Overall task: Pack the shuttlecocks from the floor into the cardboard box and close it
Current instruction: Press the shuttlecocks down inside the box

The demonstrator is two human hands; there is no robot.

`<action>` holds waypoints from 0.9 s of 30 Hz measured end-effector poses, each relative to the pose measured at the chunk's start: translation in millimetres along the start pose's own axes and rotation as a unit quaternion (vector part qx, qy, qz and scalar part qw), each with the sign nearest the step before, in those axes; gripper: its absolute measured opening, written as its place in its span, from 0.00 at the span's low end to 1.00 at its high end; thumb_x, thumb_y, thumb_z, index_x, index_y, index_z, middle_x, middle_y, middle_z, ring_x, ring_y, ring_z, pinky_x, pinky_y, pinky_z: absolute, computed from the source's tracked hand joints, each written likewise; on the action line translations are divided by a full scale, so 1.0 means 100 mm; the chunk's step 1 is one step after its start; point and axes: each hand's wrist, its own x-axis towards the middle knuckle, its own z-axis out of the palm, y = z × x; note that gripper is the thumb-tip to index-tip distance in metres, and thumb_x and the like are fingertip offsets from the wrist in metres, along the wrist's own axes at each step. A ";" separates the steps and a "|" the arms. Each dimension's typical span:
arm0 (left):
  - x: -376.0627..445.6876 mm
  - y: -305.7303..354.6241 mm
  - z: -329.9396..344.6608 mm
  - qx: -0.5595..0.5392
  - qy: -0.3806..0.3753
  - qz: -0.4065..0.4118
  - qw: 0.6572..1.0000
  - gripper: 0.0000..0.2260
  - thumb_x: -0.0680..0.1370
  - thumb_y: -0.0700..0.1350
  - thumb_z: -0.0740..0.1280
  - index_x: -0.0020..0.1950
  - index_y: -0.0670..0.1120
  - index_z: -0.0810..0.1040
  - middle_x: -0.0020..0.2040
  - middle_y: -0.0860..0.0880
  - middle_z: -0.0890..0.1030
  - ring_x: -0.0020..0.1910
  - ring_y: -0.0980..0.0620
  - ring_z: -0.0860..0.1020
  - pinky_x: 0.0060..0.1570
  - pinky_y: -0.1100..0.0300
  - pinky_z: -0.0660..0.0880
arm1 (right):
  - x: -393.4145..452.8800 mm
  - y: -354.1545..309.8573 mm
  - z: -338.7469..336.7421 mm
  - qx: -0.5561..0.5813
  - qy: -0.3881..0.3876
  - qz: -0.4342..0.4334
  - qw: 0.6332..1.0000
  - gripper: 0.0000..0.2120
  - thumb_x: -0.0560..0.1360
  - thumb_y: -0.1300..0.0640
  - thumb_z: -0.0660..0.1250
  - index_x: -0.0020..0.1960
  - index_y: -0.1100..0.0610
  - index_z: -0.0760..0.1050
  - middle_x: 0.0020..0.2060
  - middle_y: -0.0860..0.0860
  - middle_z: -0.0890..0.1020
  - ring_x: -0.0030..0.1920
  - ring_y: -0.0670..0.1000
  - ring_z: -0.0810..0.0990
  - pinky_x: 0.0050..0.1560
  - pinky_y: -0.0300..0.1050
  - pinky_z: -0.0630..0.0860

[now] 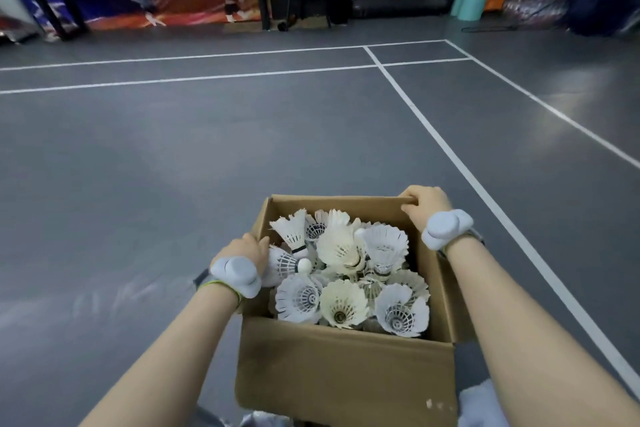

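Head view, both hands [247, 251] gripping cardboard box [343, 367] edges

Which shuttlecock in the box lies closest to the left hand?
The white shuttlecock at the box's left edge, lying on its side with its cork pointing right. It sits right beside the left hand; the others lie farther right.

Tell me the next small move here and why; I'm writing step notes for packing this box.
Probably fold the flaps shut. The cardboard box is already heaped with shuttlecocks, and none shows on the floor in view. The right hand grips the far right corner edge and the left hand holds the left edge, so both are placed to start closing.
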 end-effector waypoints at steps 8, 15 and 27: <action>-0.04 0.33 0.14 -0.019 -0.020 0.084 0.996 0.15 0.82 0.47 0.50 0.60 0.41 0.70 0.60 0.41 0.77 0.56 0.41 0.77 0.51 0.54 0.71 | -0.13 0.52 0.15 0.049 0.049 0.202 0.977 0.26 0.79 0.65 0.59 0.73 0.64 0.53 0.66 0.65 0.71 0.65 0.63 0.73 0.59 0.52 0.71; -0.27 0.54 0.14 -0.009 -0.008 0.080 0.997 0.07 0.78 0.38 0.57 0.55 0.41 0.63 0.56 0.41 0.77 0.54 0.41 0.77 0.47 0.52 0.72 | -0.36 0.70 0.23 -0.063 0.030 0.244 0.967 0.19 0.79 0.61 0.57 0.68 0.65 0.60 0.63 0.63 0.74 0.64 0.62 0.74 0.58 0.52 0.73; -0.18 0.24 -0.03 -0.014 -0.022 -0.022 0.999 0.13 0.77 0.39 0.59 0.61 0.40 0.65 0.61 0.43 0.76 0.59 0.43 0.76 0.51 0.54 0.71 | -0.33 0.19 0.16 -0.133 -0.108 0.117 0.978 0.19 0.80 0.63 0.55 0.71 0.64 0.60 0.69 0.60 0.69 0.68 0.57 0.70 0.59 0.47 0.69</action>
